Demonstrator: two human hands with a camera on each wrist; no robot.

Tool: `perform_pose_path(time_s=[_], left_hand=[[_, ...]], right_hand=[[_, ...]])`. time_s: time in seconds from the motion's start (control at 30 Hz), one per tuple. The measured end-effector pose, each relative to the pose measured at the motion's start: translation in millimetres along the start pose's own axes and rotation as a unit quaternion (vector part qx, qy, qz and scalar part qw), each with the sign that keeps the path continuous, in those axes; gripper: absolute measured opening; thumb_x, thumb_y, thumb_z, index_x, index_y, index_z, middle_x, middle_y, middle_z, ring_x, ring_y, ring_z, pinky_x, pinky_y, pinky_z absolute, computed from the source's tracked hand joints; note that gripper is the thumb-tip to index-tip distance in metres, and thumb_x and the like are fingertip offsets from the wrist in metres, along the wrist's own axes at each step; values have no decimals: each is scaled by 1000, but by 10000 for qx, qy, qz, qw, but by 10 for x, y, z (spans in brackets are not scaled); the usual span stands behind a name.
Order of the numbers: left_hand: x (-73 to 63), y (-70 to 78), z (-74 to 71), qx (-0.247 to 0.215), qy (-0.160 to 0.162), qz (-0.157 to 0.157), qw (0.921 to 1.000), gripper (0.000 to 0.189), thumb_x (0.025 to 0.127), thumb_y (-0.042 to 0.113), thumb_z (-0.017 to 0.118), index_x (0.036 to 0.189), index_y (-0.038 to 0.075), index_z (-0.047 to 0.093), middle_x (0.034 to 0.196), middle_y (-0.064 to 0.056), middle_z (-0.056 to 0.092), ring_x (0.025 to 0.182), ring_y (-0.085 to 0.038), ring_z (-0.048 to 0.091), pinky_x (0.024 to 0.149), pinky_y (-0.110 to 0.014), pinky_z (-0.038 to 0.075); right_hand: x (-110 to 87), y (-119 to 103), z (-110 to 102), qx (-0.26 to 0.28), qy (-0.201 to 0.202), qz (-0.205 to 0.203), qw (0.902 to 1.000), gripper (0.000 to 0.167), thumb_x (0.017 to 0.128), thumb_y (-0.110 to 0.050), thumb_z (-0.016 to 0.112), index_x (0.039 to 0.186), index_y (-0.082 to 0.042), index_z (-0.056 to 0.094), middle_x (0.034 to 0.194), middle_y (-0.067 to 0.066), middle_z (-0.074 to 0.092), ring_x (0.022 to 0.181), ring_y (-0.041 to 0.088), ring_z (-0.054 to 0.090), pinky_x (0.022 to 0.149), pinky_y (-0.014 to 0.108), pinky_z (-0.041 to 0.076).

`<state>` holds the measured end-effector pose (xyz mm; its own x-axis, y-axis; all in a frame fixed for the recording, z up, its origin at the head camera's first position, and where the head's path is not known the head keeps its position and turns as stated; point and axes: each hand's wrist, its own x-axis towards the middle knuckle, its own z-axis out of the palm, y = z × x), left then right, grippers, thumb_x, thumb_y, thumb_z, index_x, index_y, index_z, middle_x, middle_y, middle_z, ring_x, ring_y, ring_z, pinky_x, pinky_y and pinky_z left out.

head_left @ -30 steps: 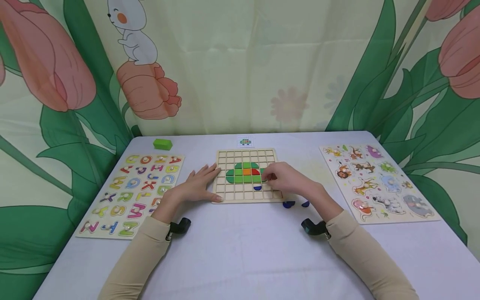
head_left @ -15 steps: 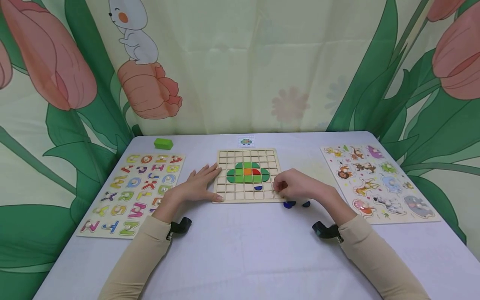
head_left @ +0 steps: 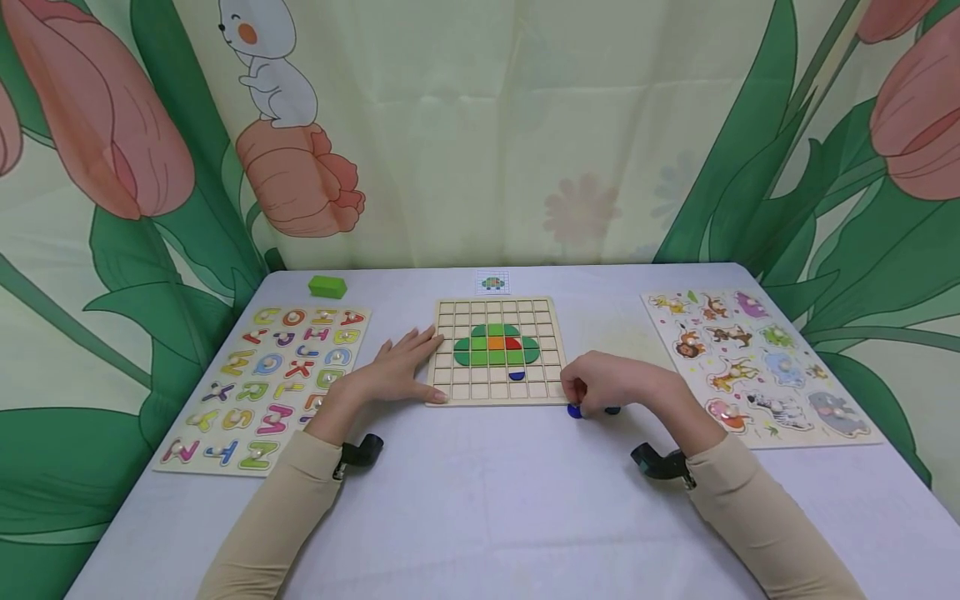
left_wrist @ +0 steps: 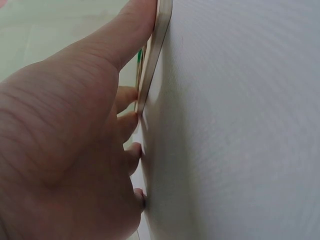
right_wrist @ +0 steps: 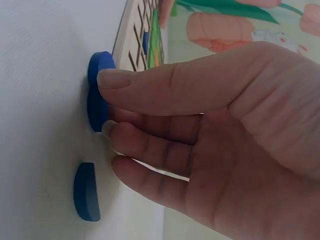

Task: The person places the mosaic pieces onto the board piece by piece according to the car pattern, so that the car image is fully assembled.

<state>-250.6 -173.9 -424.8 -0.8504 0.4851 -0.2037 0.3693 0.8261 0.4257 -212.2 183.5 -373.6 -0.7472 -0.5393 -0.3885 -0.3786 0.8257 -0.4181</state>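
My left hand (head_left: 393, 371) lies with spread fingers at the left edge of a wooden grid board (head_left: 450, 392), thumb (left_wrist: 132, 30) along its near corner. Green, orange and red tiles form a domed shape (head_left: 487, 354) on the board. Below them sits a blue half-circle tile (head_left: 517, 376). Off the board's near right corner, my right hand (head_left: 611, 381) pinches at blue half-circle pieces (right_wrist: 96, 110), thumb over them and fingers bent behind. Two of these pieces meet under the thumb, which partly hides them. Another blue half-circle (right_wrist: 87, 192) lies apart on the cloth.
A letter puzzle board (head_left: 281, 392) lies on the left, an animal puzzle board (head_left: 750, 367) on the right. Behind the grid board is a small picture card (head_left: 492, 282). A green block (head_left: 327, 287) stands at the back left, before a printed curtain (head_left: 465, 133).
My right hand has moved from the green tiles at the shape's right end, right and nearer, down to the blue pieces. The green right end is now uncovered. My left hand has stayed put.
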Motion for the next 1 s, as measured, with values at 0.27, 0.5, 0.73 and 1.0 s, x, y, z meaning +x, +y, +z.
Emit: perform_pose_path(time_s=[0.27, 0.5, 0.73, 1.0], left_hand=[[0, 4, 7, 33, 40, 11, 10000, 111, 76, 68, 73, 160, 22, 19, 170, 1, 6, 157, -31, 0, 123, -64, 0], [0, -7, 8, 72, 32, 12, 10000, 111, 76, 68, 72, 160, 21, 18, 170, 0, 6, 157, -31, 0, 123, -64, 1], [-32, 16, -4, 35, 73, 67, 9999, 109, 77, 65, 74, 160, 20, 19, 170, -1, 7, 157, -32, 1, 122, -65, 1], [-43, 30, -11, 44, 128, 111, 9998, 109, 77, 63, 75, 160, 19, 20, 170, -2, 8, 157, -34, 3, 122, -66, 2]], right_hand=[[22, 64, 11, -5, 74, -30, 10000, 17, 78, 1, 73, 79, -13, 64, 72, -2, 57, 71, 15, 50, 62, 27, 40], [42, 106, 7, 52, 218, 51, 9997, 17, 77, 3, 70, 79, -12, 64, 73, 0, 57, 70, 15, 50, 60, 27, 40], [57, 120, 5, 76, 293, 154, 9994, 17, 77, 3, 70, 78, -13, 64, 72, -1, 56, 68, 15, 50, 59, 26, 39], [52, 91, 19, -133, 289, 387, 9987, 18, 77, 1, 67, 80, -16, 61, 75, 0, 56, 70, 16, 52, 58, 27, 39]])
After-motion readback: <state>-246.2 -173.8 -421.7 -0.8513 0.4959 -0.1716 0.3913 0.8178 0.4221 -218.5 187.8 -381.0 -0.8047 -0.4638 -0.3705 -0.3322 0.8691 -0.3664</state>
